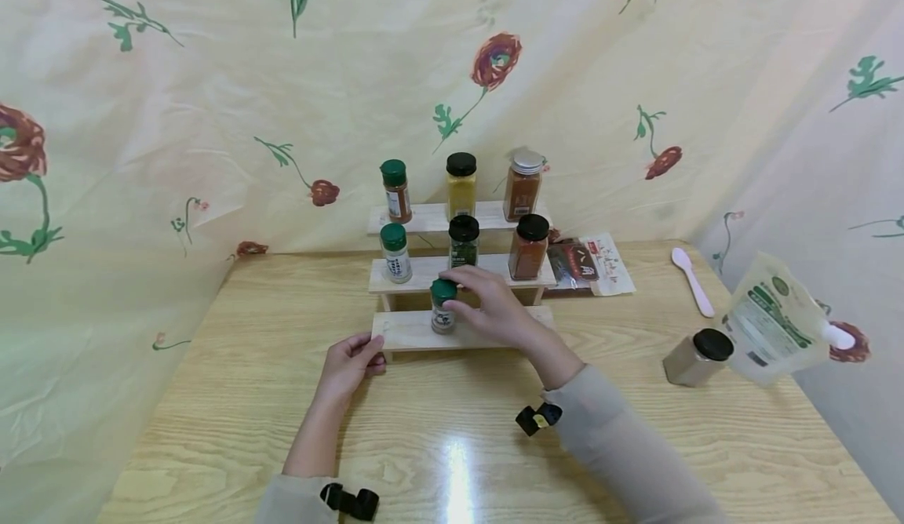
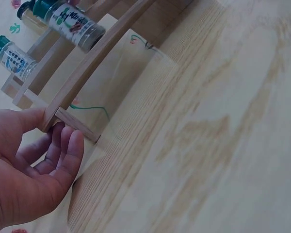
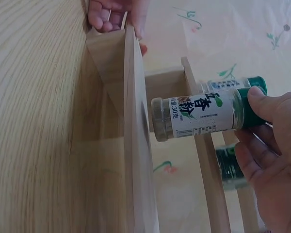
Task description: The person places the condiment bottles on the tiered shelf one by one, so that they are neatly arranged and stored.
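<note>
A three-step wooden spice rack (image 1: pixel 402 334) stands at the back of the table. My left hand (image 1: pixel 351 363) holds the left end of its lowest step, thumb at the board's edge and fingers curled beneath, as the left wrist view (image 2: pixel 43 165) shows. With thumb and fingers, my right hand (image 1: pixel 490 304) grips the green cap of a small spice jar (image 3: pixel 199 114) with a white label. The jar is upright at the lowest step, its base right at the board. Behind it, the middle step bears a green-capped jar (image 1: pixel 396 253), a jar of green herbs (image 1: pixel 463 245) and a red-brown spice jar (image 1: pixel 528 249).
On the top step are a green-capped jar (image 1: pixel 397 194), a yellow spice jar (image 1: pixel 461 187) and a silver-capped jar (image 1: pixel 523 187). Spice packets (image 1: pixel 589 265) lie right of the rack. Further right are a pink spoon (image 1: pixel 694 282), a black-capped jar (image 1: pixel 695 359) and a spouted pouch (image 1: pixel 773 320).
</note>
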`<state>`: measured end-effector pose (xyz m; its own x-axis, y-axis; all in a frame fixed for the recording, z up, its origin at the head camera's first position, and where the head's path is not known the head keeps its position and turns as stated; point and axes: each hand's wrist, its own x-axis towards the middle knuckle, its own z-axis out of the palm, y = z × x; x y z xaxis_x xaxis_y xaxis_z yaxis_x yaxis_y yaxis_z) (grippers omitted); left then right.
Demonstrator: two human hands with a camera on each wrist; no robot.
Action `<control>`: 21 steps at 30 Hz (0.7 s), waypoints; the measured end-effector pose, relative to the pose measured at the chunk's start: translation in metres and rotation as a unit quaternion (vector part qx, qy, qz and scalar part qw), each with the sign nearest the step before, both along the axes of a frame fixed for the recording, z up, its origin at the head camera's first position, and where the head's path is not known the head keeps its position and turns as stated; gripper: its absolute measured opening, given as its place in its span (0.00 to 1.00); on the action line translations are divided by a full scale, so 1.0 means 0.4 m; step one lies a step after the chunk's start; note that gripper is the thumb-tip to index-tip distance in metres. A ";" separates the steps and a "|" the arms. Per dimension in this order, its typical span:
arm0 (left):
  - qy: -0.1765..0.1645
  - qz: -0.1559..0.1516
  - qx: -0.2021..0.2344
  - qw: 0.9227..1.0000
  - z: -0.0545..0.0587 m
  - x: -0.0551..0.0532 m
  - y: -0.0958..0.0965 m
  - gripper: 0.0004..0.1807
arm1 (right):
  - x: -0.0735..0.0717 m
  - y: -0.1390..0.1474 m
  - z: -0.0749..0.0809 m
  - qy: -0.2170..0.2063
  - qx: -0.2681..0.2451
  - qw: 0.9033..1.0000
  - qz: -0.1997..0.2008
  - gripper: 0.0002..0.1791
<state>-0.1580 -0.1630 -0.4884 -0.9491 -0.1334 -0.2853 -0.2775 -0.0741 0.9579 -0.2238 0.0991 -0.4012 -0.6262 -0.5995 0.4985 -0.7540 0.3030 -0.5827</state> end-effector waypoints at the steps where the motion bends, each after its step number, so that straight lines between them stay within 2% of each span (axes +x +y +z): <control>1: 0.000 0.000 0.000 1.000 0.000 0.000 0.000 0.23 | -0.001 -0.006 0.002 -0.002 0.002 1.000 0.003 0.25; 5: 0.002 0.001 0.000 1.000 0.001 -0.001 0.000 0.23 | -0.002 -0.029 0.005 -0.013 0.013 1.000 0.006 0.25; 11: -0.001 0.000 0.000 1.000 0.003 0.001 0.001 0.23 | 0.002 -0.042 -0.003 -0.026 0.033 0.999 -0.014 0.25; 17: -0.001 -0.001 0.001 1.000 0.004 0.001 0.001 0.24 | 0.014 -0.028 -0.009 -0.025 0.020 0.999 -0.032 0.27; 21: -0.001 -0.003 0.002 1.000 0.004 0.001 -0.001 0.25 | 0.027 -0.003 -0.016 -0.009 0.010 0.999 -0.041 0.28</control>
